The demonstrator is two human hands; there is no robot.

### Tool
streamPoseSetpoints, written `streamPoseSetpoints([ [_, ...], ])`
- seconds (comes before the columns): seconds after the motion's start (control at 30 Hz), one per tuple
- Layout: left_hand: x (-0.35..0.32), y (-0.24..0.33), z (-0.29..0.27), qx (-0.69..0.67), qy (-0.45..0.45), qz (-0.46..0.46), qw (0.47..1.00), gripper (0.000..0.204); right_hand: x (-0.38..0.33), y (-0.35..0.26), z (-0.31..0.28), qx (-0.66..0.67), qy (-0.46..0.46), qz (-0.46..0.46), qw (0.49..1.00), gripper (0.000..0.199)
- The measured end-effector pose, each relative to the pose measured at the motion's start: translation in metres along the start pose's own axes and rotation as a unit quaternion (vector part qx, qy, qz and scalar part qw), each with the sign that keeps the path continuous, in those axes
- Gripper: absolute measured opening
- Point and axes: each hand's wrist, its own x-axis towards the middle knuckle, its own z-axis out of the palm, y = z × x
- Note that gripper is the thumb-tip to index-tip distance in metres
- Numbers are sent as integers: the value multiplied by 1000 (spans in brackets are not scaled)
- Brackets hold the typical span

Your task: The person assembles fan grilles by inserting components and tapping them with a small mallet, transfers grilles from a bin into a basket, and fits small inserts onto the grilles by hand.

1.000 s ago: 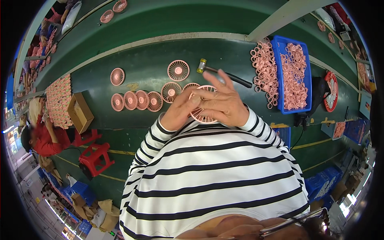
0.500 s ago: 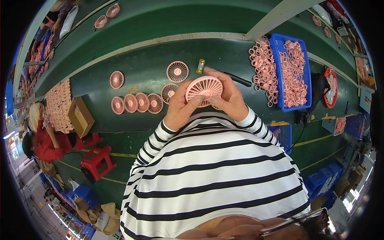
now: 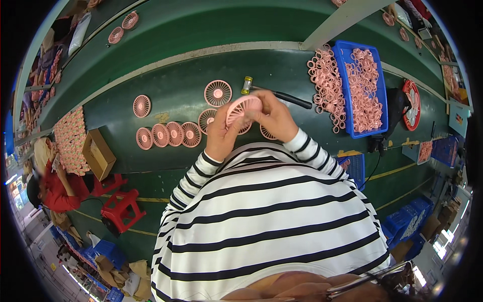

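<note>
Between my two hands a round pink fan grille (image 3: 243, 107) with radial slats is held up above the green table, tilted on its side. My left hand (image 3: 219, 132) grips its left edge, thumb towards the middle. On the other side my right hand (image 3: 275, 120) has closed fingers at its right edge and is slightly blurred. Beneath and around the hands lie more pink grilles, partly covered; one grille (image 3: 218, 93) lies flat just beyond them. Beside my right fingers is a small hammer with a yellow-faced head (image 3: 247, 85) and a black handle (image 3: 291, 100).
Several grilles (image 3: 174, 134) lie in a row at the left. Farther left are a cardboard box (image 3: 103, 160), many small pink parts (image 3: 70, 141) and a person in red (image 3: 58, 189). At the right, loose pink rings (image 3: 327, 83) sit beside a blue crate (image 3: 343, 65) of rings.
The grille in my hands has turned and now tilts more steeply. Both hands have shifted slightly left, and the right fingers have moved along its rim. The whole view has shifted a little.
</note>
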Motion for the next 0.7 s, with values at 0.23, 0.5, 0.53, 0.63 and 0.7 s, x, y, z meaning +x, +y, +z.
streamPoseSetpoints([
  [0.23,29,-98,-75,351,226,106,903,33,61,101,-113,-423,287,0,859,42],
  [0.5,27,-158,-118,647,103,-3,755,40,76,126,-149,-632,243,198,709,31],
  [0.53,28,-157,-111,638,89,-29,764,40,74,130,-151,-625,249,208,710,30],
  [0.63,25,-150,-111,573,78,-8,816,37,64,135,-151,-601,262,166,737,28],
  [0.7,25,-148,-123,490,98,42,865,33,65,134,-148,-592,257,162,746,28],
])
